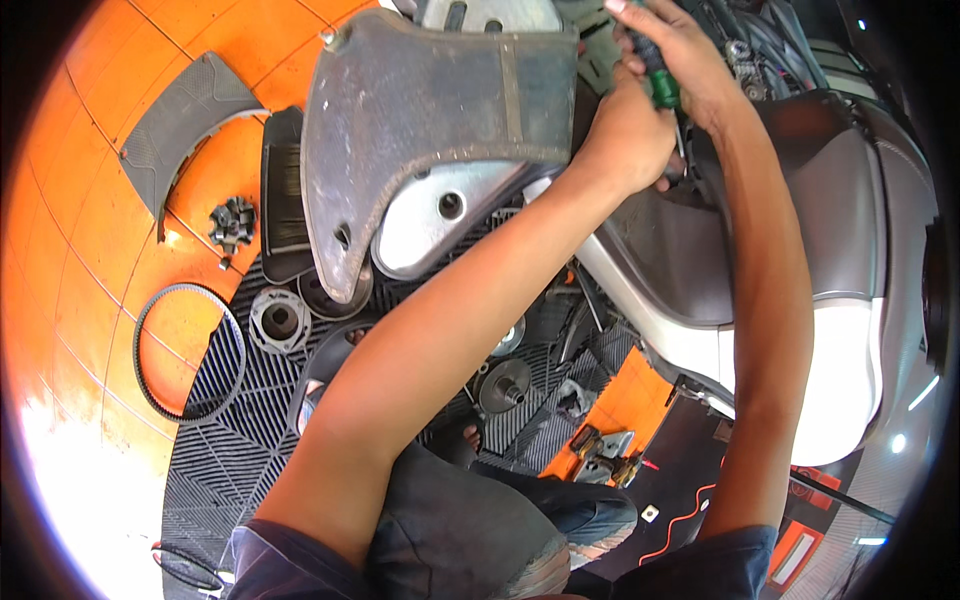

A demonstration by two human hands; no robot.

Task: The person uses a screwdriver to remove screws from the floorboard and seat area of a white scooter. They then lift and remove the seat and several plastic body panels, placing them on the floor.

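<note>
My right hand (pixel 685 60) is closed around the green-and-black handle of a screwdriver (pixel 664 90) at the top right. The shaft points down toward a gap beside the scooter's dark seat-side body panel (pixel 650 240). Just left of the shaft, my left hand (pixel 635 130) is curled, with its fingertips by the screwdriver's lower end. What those fingers hold is hidden. Left of my hands stands a worn grey plastic cover (pixel 440 95), over a pale metallic housing (pixel 450 205).
A drive belt (pixel 140 345), a dark finned part (pixel 232 222) and a curved grey panel (pixel 180 125) lie on the left. A round metal part (pixel 280 320) and a pulley-like part (pixel 502 385) rest on the black ribbed mat (pixel 210 480). The scooter's white panel (pixel 810 380) fills the right.
</note>
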